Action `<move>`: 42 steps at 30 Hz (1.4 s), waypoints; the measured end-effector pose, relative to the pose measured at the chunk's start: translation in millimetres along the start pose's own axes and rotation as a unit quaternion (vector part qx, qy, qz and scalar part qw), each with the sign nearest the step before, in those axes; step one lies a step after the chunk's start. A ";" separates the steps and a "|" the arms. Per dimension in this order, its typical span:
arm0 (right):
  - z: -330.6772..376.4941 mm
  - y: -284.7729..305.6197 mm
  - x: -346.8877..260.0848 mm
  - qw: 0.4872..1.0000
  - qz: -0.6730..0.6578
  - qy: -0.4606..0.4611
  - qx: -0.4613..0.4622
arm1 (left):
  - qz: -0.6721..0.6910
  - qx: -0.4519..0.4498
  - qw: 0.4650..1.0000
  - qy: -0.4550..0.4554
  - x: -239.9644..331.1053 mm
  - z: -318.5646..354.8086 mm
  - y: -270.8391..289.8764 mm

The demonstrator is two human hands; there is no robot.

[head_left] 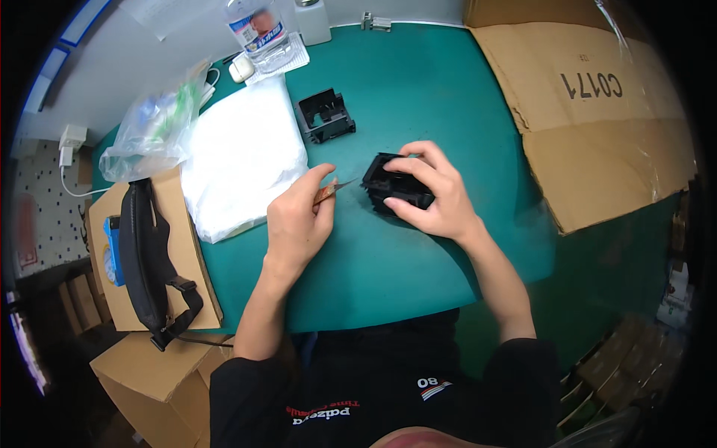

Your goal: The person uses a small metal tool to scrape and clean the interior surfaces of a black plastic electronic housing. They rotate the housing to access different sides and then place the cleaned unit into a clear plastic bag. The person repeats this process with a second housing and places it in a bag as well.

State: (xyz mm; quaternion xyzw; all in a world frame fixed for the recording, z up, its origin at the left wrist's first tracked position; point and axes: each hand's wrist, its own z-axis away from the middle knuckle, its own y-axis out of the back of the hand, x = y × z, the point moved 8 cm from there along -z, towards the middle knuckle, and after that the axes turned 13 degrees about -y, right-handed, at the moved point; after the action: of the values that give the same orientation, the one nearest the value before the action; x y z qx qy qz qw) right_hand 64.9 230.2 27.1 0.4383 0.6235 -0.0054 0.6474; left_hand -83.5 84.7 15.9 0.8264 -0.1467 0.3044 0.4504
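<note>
My left hand (299,219) is closed around a small pointed knife (328,192) with an orange-brown handle. The blade points right, toward a black plastic housing (379,187), with a small gap between tip and part. My right hand (441,192) grips that housing, fingers over its top and thumb along the near side. Its far side is partly hidden by the fingers. A second black plastic housing (326,117), with an open frame shape, rests on the green table (418,82) farther back, touching neither hand.
A white plastic-wrapped bundle (243,153) lies left of my hands, beside a clear bag (153,134). Behind stand a water bottle (258,37) and a white bottle (312,21). A black belt bag (146,254) lies on cardboard at left. An open carton (590,149) borders the right.
</note>
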 end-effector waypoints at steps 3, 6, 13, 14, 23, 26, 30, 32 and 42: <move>4.9 9.4 10.6 0.990 0.097 -0.093 0.052 | 0.007 0.020 0.999 -0.033 7.6 -1.3 -4.8; 2.9 4.7 24.8 0.982 0.085 -0.165 -0.027 | -0.038 -0.010 0.997 -0.061 15.8 -2.6 -9.0; 5.6 16.6 14.0 0.955 0.159 -0.124 -0.215 | -0.045 -0.028 0.996 -0.065 14.8 -4.3 -6.9; 7.4 15.5 12.7 0.944 0.185 -0.116 -0.248 | -0.044 -0.027 0.997 -0.065 15.9 -3.1 -6.7; 3.4 1.9 10.5 0.972 0.216 -0.056 -0.078 | -0.088 -0.044 0.989 -0.107 20.8 -4.5 -6.9; 11.5 4.7 12.2 0.991 0.128 -0.023 -0.043 | -0.080 -0.052 0.989 -0.109 24.6 -4.3 -3.7; 12.0 1.7 4.5 0.995 0.045 0.063 -0.058 | -0.084 -0.066 0.986 -0.126 29.1 -2.2 -8.1; 16.8 -7.7 0.9 0.993 0.015 0.076 -0.085 | -0.076 -0.063 0.986 -0.132 29.8 -0.1 -8.1; 18.8 -6.2 12.6 0.998 0.031 0.054 0.011 | -0.054 -0.110 0.982 -0.147 45.8 3.0 -16.3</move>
State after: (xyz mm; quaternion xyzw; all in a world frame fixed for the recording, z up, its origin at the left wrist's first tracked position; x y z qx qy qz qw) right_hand 79.4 222.4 10.4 0.4639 0.6439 0.0319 0.6076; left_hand -38.6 92.6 33.1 0.8141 -0.1991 0.1372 0.5280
